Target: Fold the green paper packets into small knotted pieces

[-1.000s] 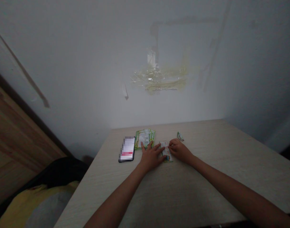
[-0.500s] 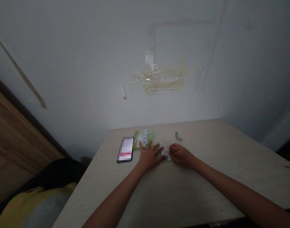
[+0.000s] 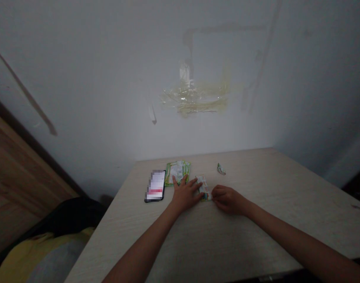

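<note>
A small flat printed packet, white with green and orange print, lies on the table between my hands. My left hand rests open with its fingers spread; its right-side fingers press on the packet's left part. Two other left fingertips reach the lower edge of a pile of green-and-white packets. My right hand is closed, with bent fingers pinched at the packet's lower right edge. The fingertips' exact hold there is partly hidden.
A phone with a lit, blurred screen lies left of the pile. Behind my right hand sits a small crumpled green-and-white scrap. The pale table meets a wall carrying old tape. Yellow and grey cloth is at lower left.
My right hand has slid a little toward me along the packet's right edge, staying closed. The left hand keeps its place.
</note>
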`<state>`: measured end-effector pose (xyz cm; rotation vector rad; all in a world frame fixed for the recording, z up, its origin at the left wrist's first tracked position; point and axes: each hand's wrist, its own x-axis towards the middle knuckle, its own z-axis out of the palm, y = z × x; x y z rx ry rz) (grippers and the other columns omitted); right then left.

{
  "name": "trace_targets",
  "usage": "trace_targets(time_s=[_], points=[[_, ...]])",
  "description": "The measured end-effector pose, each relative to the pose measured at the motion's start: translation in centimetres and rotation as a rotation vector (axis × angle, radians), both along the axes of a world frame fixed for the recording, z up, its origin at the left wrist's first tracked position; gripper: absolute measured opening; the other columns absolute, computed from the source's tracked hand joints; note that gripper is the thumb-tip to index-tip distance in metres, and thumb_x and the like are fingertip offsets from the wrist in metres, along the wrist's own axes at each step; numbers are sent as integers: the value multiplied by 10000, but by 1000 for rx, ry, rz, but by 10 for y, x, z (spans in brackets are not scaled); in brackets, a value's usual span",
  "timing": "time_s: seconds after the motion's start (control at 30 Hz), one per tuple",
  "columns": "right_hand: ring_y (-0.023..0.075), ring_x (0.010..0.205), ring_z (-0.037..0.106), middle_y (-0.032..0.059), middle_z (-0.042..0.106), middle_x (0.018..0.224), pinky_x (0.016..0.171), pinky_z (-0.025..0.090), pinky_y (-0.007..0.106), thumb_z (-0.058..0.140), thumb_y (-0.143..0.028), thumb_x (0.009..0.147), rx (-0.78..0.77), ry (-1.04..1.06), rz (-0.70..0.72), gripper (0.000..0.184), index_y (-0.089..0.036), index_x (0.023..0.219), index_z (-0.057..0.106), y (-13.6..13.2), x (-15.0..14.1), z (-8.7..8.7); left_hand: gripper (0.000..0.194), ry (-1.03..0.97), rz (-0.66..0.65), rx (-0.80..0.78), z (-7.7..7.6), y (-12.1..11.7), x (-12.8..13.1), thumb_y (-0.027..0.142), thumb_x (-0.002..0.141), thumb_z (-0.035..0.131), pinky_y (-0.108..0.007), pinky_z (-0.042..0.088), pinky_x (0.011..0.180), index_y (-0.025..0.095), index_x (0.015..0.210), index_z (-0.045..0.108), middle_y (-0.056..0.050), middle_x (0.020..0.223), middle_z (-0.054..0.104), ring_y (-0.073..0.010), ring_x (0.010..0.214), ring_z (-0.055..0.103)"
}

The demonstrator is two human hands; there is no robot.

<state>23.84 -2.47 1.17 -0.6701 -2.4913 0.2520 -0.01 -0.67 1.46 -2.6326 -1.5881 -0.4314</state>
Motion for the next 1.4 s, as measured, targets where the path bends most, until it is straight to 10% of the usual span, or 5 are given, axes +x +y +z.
trace_targets(time_s=[0.73,1.4], points=[[166,916,612,77,622,1035,830,500,303,604,-228,862,-156,97,-153,141,-221,888,742,9,8,-15,676,13,-31,-41,-2,-3,1,781,809,317,-728,-136,1053,430,1374,435,28,1498,407,-361,1429,191],[180,854,585,79,607,950,760,472,292,618,-273,863,45,-53,-356,146,-223,899,750,28,-2,-14,651,35,-22,-34,-2,-3,2,768,815,326,-755,-127,1034,448,1371,433,34,1497,406,-369,1433,176]])
